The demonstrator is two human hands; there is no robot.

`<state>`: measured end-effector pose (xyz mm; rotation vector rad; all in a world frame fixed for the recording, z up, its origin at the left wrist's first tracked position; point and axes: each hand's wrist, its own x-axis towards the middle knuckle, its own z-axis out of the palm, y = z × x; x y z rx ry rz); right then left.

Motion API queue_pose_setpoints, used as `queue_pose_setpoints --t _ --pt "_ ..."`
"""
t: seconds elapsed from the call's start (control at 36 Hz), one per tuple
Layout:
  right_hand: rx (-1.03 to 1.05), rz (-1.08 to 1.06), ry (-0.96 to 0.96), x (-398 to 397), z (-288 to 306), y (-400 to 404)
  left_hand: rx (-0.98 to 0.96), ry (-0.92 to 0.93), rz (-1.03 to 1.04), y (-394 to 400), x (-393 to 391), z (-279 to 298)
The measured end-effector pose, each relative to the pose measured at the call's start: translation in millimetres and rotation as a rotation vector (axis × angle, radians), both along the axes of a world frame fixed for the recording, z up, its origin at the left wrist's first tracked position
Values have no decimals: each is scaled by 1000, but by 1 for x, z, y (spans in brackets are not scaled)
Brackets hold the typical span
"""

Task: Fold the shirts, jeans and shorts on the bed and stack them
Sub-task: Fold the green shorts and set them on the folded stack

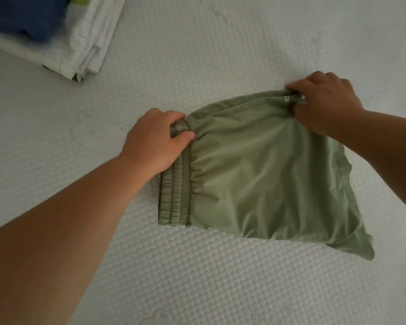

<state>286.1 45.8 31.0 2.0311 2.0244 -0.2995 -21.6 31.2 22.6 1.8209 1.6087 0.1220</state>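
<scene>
White textured bed (197,55) fills the view. At upper left lies a stack of folded white clothes (89,43) with a blurred blue garment (26,17) on it. Left hand (155,139) pinches the far end of the elastic waistband of the green shorts (267,179), fingers curled. Shorts lie across the middle of the bed. Right hand (324,102) grips their far hem corner, fingers curled round the fabric.
</scene>
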Motion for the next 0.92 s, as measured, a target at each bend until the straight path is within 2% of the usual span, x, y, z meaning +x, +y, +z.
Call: queue_pose_setpoints --t 0.14,0.22,0.31,0.5,0.67,0.78,0.92 --pt "6 96 -53 8 5 2 -47 -7 -26 3 -2 1" --pt "47 58 51 10 13 -5 -68 -40 11 6 0 2" --pt "72 34 134 14 29 -15 -123 -148 49 4 -1 12" --pt "105 -46 306 22 99 -82 -229 -373 95 -21 -10 77" --pt "95 -93 332 7 180 -174 -290 -317 4 -68 -17 146" --pt "-27 -227 510 -5 233 -231 -358 -288 -103 -95 -28 192" --pt "-201 -301 671 -7 271 -277 -587 -374 -205 -110 -49 231"
